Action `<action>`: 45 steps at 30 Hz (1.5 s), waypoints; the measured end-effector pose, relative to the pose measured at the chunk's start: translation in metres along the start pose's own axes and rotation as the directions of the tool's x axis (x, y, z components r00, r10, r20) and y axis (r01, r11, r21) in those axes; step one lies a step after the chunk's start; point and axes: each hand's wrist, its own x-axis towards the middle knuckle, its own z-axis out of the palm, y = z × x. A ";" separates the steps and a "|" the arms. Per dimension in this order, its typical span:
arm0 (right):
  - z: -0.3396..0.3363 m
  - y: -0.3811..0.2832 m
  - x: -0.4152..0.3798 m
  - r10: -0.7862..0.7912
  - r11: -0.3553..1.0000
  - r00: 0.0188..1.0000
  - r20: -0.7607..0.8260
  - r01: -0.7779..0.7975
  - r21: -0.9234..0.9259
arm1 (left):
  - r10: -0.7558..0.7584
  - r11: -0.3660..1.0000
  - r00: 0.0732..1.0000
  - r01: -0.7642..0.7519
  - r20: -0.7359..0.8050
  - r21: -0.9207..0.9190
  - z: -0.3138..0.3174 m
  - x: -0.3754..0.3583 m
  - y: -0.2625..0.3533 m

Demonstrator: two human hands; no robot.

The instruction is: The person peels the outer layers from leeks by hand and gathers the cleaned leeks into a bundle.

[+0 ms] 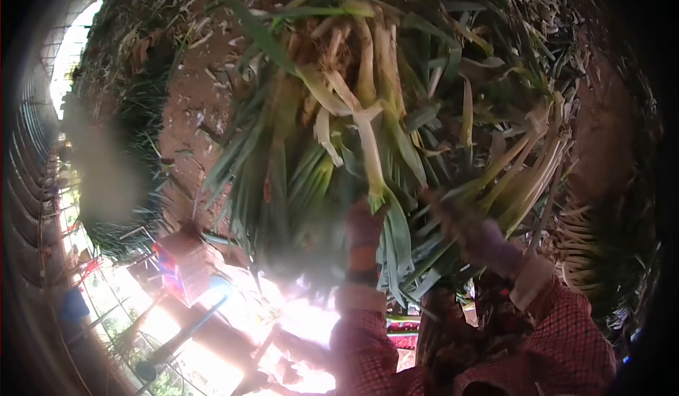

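My left hand (365, 230) is closed around the green upper part of a leek (368, 145). The pale stalk points away from me, and its roots and loose peeling leaves lie toward the far side. Long green leaves hang down past the wrist. To the right, my right hand (486, 242) is low over more leaves, smeared by motion, and I cannot tell whether its fingers hold anything. Beneath and beyond both hands is a heap of leeks (286, 124) with stalks and leaves crossing.
A bundle of pale stalks (530, 159) leans at the right of the heap. Bare soil (194, 124) strewn with scraps runs along the left, beside dark green leaves (141, 113). A pink and white box (182, 265) stands lower left, near bright glare.
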 end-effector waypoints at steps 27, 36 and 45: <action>0.043 -0.012 -0.107 0.002 0.985 0.994 0.108 0.017 -0.174 | -0.127 0.778 0.809 0.441 0.574 -0.449 -0.019 -0.165 0.017; 0.038 -0.049 0.013 0.147 0.989 0.988 0.037 -0.147 -0.009 | -0.068 0.696 0.685 0.553 0.725 -0.458 -0.058 -0.164 0.033; 0.035 -0.048 -0.013 0.244 0.968 0.965 0.100 -0.236 -0.091 | -0.002 0.590 0.653 0.612 0.758 -0.526 -0.058 -0.158 0.029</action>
